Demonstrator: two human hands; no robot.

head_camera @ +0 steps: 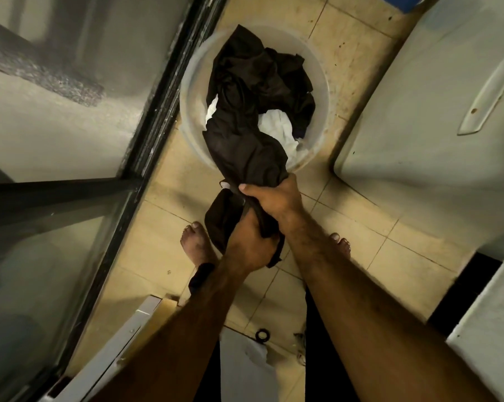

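Garment (pixel 239 146) stretched lengthwise from basin (pixel 320 91) toward both hands (pixel 269 198).

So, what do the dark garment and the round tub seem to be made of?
Dark garment: soft cloth, matte; it creases and hangs limp. Round tub: probably plastic, frosted and translucent; its pale wall lets light through.

A beige tiled floor (pixel 369 216), stained and dark along its joints, runs down the middle. On the left stands a glass door in a dark metal frame (pixel 158 117). On the right is a white appliance door (pixel 418 111) with a long pale handle (pixel 488 94). A small black ring (pixel 263 334) lies on the tiles near the lower edge.
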